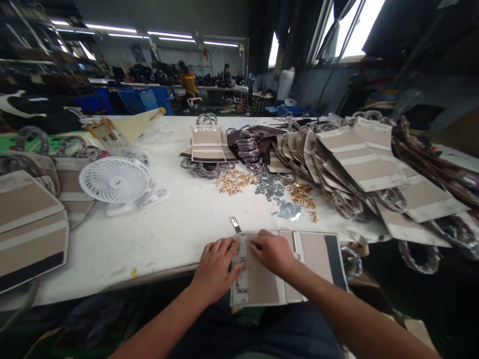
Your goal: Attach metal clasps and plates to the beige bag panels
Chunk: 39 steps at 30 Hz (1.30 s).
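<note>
A beige bag panel (264, 286) with pale strips and a black end band lies at the table's front edge, partly overhanging it. My left hand (216, 267) rests on its left end, fingers stretched out over a clear template-like strip (242, 286) with small cut-outs. Just to the right, my right hand (275, 253) is closed in a pinch against the panel; whatever its fingertips hold is hidden. A small dark tab with a shiny metal end (235, 223) sticks out past the panel's far edge. One plastic-wrapped handle (352, 263) shows at the right end.
Piles of gold-coloured fittings (235, 181) and grey metal plates (270, 186) lie beyond the panel. Stacked bag panels (362, 154) fill the right side. At left stand a white fan (116, 179) and more panels (32, 224). Two people (188, 82) are far back.
</note>
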Available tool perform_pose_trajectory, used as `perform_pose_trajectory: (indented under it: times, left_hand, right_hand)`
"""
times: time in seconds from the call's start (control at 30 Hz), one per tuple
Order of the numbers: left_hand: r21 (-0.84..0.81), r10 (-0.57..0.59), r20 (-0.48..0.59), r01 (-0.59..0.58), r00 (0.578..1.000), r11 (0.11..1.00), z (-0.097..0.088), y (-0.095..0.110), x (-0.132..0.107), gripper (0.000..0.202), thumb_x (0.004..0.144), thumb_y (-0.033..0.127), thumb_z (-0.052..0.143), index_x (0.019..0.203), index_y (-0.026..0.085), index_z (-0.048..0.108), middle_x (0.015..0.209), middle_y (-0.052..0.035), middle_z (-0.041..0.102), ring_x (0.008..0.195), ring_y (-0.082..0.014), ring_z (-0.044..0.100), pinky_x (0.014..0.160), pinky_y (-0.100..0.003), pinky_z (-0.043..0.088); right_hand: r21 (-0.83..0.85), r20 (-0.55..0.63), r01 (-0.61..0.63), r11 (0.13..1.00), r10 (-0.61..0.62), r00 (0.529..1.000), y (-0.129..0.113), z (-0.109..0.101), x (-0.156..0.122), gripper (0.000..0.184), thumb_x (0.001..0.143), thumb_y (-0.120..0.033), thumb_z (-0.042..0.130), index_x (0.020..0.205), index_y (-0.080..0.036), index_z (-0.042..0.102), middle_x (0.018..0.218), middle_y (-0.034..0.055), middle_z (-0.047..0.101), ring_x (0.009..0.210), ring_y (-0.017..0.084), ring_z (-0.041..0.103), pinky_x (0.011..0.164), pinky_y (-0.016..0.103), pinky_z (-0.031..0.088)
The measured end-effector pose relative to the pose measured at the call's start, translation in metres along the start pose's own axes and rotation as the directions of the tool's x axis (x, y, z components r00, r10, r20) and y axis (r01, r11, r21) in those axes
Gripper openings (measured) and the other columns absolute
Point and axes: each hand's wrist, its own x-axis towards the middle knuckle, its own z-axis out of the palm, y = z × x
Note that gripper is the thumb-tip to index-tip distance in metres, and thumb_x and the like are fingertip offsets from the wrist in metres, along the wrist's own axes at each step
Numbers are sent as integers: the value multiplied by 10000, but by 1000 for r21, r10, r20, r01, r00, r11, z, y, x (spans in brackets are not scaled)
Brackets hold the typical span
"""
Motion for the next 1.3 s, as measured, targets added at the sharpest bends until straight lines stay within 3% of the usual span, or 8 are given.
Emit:
perform_pose_trajectory:
  times: [0.13,0.27,0.4,0.57,0.73,0.9,1.0,1.3]
  left_hand:
    - [-79,2,-21,-4,1000,997,1,-7,2,481,1041,352,578,1507,238,552,1458,-80,627,1295,-292,553,1033,-493,438]
    - [-182,-58,-31,52,998,982,3,-16,15,352,1024,288,613,1369,285,681,1288,-49,718,1173,-264,612,942,-453,461]
    - [-298,-164,-26,149,986,943,6,-21,28,246,934,283,744,1171,327,788,1119,-1,762,1100,-245,640,927,-415,473]
    - [-355,-235,-41,205,971,912,7,-20,29,246,873,288,806,1115,330,796,1099,17,761,1095,-245,637,934,-401,472]
    - [-368,-249,-42,217,967,904,8,-18,27,252,857,300,820,1104,338,787,1098,19,770,1095,-253,634,955,-407,458]
    - [-356,-261,-38,231,965,905,7,-18,28,274,848,317,824,1119,337,787,1112,12,771,1109,-261,633,954,-408,467]
    - [-345,-258,-19,236,966,908,6,-18,27,286,851,346,826,1134,333,783,1129,3,770,1114,-265,633,953,-407,474]
    - [-354,-240,-26,216,970,910,8,-20,25,305,853,350,822,1154,329,778,1153,0,769,1124,-274,628,950,-418,470]
  right_hand:
    - [-50,-65,-281,958,278,958,71,-33,10,298,986,-434,555,1077,-324,817,1108,26,793,947,213,707,698,282,419]
    - [-122,-13,-381,916,383,924,128,-41,18,277,912,-428,616,961,-284,847,1036,66,806,919,249,703,653,291,384]
    - [-137,9,-404,904,409,912,145,-28,18,307,912,-446,587,976,-285,840,1017,65,809,878,245,698,635,295,373]
    - [-135,39,-383,914,391,920,150,-25,22,251,871,-392,612,897,-245,813,940,78,802,853,250,695,638,298,380]
    - [0,85,-285,958,284,955,122,-42,26,222,885,-365,607,870,-224,779,804,35,773,751,198,691,672,277,442]
    - [423,247,-127,897,20,969,34,-46,34,231,863,-374,637,915,-221,801,696,-2,724,599,161,631,608,268,457]
    - [463,336,-118,879,-51,940,-7,-34,45,211,823,-301,642,874,-194,817,616,-13,682,549,141,579,583,255,437]
    - [334,366,-95,938,-36,930,-19,-17,57,222,798,-248,618,853,-192,826,615,-9,681,589,148,573,629,261,422]
